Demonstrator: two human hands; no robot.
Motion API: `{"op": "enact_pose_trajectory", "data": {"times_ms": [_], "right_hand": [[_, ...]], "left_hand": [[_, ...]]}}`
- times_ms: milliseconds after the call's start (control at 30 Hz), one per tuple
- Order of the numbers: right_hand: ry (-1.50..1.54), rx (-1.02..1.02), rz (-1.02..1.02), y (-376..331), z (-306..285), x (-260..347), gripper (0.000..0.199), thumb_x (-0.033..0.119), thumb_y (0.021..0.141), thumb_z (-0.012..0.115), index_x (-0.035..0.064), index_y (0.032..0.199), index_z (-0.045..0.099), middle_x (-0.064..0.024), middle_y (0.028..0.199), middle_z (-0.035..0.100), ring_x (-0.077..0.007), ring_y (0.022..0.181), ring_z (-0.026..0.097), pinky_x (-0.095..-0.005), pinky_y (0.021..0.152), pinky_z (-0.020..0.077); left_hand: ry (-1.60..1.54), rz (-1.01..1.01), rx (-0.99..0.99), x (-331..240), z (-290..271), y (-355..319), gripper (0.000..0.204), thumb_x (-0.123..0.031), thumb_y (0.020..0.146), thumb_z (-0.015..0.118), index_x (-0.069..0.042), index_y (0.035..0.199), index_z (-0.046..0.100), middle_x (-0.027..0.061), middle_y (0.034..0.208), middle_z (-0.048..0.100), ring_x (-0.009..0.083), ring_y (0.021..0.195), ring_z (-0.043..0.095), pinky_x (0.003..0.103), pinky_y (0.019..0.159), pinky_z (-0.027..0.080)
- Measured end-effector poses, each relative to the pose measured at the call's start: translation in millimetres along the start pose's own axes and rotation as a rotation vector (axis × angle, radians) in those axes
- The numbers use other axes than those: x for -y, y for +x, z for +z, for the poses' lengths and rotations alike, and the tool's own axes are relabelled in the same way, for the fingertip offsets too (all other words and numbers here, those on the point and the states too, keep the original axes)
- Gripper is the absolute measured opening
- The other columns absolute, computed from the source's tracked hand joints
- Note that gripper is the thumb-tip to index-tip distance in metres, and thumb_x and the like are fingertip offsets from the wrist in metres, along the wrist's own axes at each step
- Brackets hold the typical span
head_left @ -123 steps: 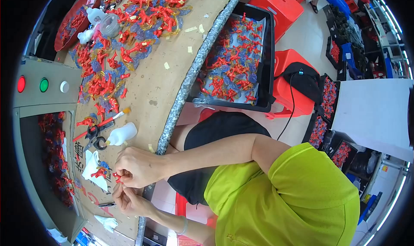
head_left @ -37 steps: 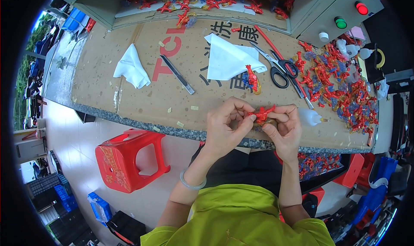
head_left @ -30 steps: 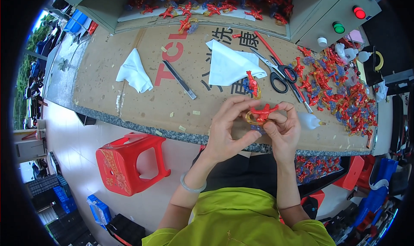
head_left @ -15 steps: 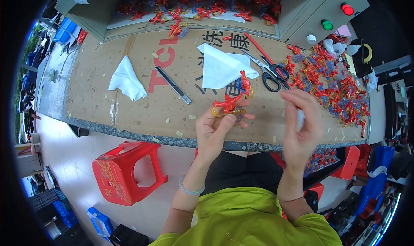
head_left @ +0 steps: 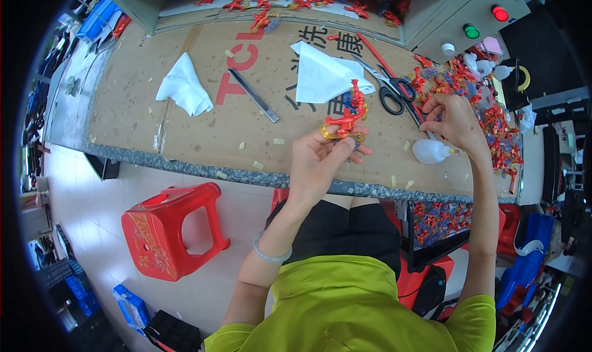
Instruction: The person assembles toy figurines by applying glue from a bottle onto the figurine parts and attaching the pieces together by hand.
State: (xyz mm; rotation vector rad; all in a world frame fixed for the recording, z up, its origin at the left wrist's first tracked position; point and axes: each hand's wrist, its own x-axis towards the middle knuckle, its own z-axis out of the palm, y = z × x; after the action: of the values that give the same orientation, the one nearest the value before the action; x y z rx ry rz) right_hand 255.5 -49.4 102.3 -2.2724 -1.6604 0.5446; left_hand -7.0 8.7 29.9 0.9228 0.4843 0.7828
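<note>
Gripping a red and gold figurine (head_left: 344,122) between fingers and thumb, the left hand (head_left: 320,157) held it above the table's (head_left: 135,124) near edge. Well apart, the right hand (head_left: 453,120) rested half-curled toward the right edge, touching a small white squeeze bottle (head_left: 430,151).

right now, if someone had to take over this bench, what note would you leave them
Left hand: fingers hold a small red and gold figure up over the cardboard-covered bench.
Right hand: reaches to the right, on the pile of red and blue parts, just above the small white squeeze bottle; whether it grips anything cannot be told.
Nearby: scissors, white cloth, a second cloth, a utility knife.
Done: one figure is in hand, partly put together by the look of it.
Left: many loose parts lie in the pile.
</note>
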Motion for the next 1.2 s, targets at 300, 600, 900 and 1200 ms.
{"op": "enact_pose_trajectory", "data": {"times_ms": [300,600,900,1200], "right_hand": [[-0.165,0.136,0.047,11,2,2,0.035,-0.001,0.057,0.083,-0.0039,0.087,0.066,-0.0103,0.066,0.066,-0.0148,0.059,0.063,-0.0294,0.053,0.0459],[-0.026,0.096,0.108,12,-24,-6,0.026,-0.001,0.064,0.067,-0.0059,0.089,0.067,-0.0062,0.065,0.061,-0.0111,0.062,0.059,-0.0276,0.057,0.0473],[0.107,-0.471,-0.027,-67,-89,16,0.015,0.004,0.085,0.062,-0.0031,0.098,0.060,-0.0049,0.084,0.062,-0.0061,0.060,0.053,-0.0210,0.056,0.0451],[0.991,-0.613,-0.349,-84,62,101,0.015,-0.013,0.088,0.049,-0.0043,0.100,0.049,-0.0205,0.099,0.055,-0.0182,0.068,0.064,-0.0266,0.061,0.0556]], "left_hand": [[-0.096,0.025,0.010,4,-9,-2,0.025,0.000,0.092,0.053,0.010,0.113,0.060,0.0185,0.107,0.066,0.0229,0.080,0.069,0.028,0.065,0.055],[-0.148,0.072,0.061,9,-11,-2,0.025,-0.003,0.094,0.052,0.009,0.114,0.060,0.0187,0.107,0.066,0.0209,0.078,0.068,0.028,0.066,0.054],[-0.091,0.100,0.073,8,-8,-4,0.024,-0.003,0.094,0.053,0.008,0.114,0.061,0.0154,0.108,0.066,0.0174,0.081,0.067,0.027,0.069,0.054],[0.232,0.196,-0.043,24,-4,-13,0.021,0.003,0.089,0.058,0.005,0.108,0.065,0.0096,0.097,0.067,0.0131,0.078,0.067,0.025,0.068,0.055]]}}
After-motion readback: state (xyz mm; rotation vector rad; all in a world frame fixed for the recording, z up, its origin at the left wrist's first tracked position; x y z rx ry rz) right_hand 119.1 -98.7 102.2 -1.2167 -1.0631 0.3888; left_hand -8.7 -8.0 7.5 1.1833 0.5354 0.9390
